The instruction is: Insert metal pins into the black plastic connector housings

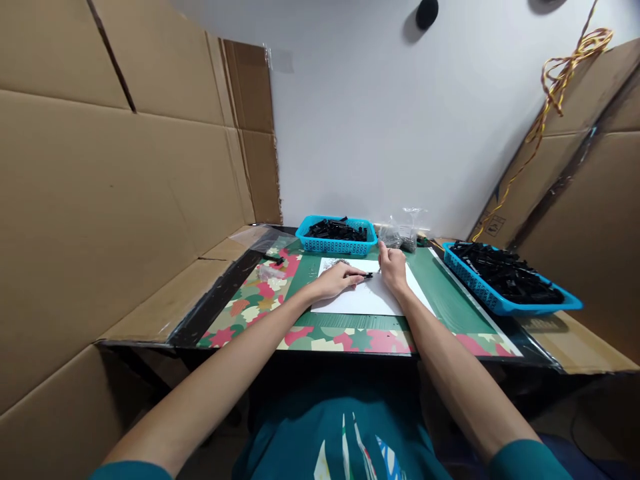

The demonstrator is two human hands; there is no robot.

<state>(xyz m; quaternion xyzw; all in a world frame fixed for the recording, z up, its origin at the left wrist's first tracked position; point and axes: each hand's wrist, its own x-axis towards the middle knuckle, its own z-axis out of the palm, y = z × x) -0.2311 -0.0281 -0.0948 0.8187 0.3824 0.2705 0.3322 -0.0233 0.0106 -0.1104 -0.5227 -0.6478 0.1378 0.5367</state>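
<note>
Your left hand pinches a small black piece above the white sheet. Just beside it, your right hand is curled into a fist; whether it grips anything is unclear. Blue baskets of black parts stand beyond and rightward.

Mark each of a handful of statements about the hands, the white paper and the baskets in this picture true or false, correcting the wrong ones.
1. The left hand grips a small black piece. True.
2. The right hand lies flat with its palm up. False: it is curled.
3. The rectangular white paper sheet lies on bare wood. False: it lies on a green mat with a multicoloured border.
4. The perforated blue basket at the right is filled with white parts. False: it holds black pieces.
5. A yellow-and-red twisted cable hangs at the upper right. True.
</note>
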